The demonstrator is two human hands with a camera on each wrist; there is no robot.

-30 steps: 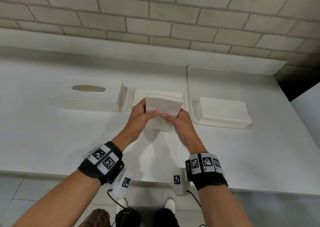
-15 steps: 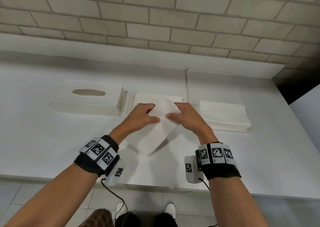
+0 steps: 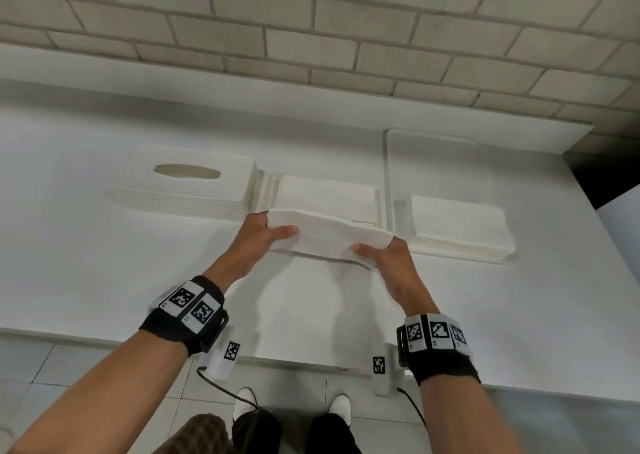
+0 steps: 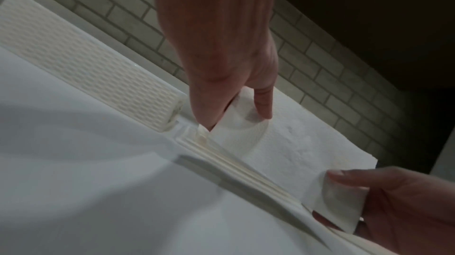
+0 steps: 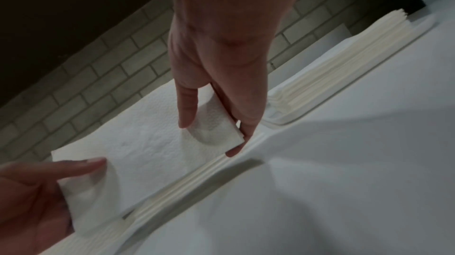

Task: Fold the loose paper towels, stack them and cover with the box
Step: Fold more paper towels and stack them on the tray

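Note:
A folded white paper towel (image 3: pixel 329 237) is stretched flat between my hands, just above the front edge of the folded stack (image 3: pixel 332 195) on its base tray. My left hand (image 3: pixel 277 231) pinches the towel's left end, thumb on top. My right hand (image 3: pixel 375 252) pinches the right end the same way. The left wrist view shows my left hand (image 4: pixel 229 117) on the towel (image 4: pixel 307 142) over the layered stack edge (image 4: pixel 236 159). In the right wrist view my right hand (image 5: pixel 219 130) pinches the towel (image 5: pixel 147 142). The white textured box (image 3: pixel 187 190) lies to the left of the stack.
A pile of loose towels (image 3: pixel 457 225) sits in a white tray (image 3: pixel 429 148) at the right, close to my right hand. The white counter (image 3: pixel 104 263) ends at a brick wall behind, with its front edge near my wrists. A dark gap opens at the far right.
My hands have moved apart and forward. The towel, earlier held upright then tilted between them, now lies wide and flat over the stack's front edge.

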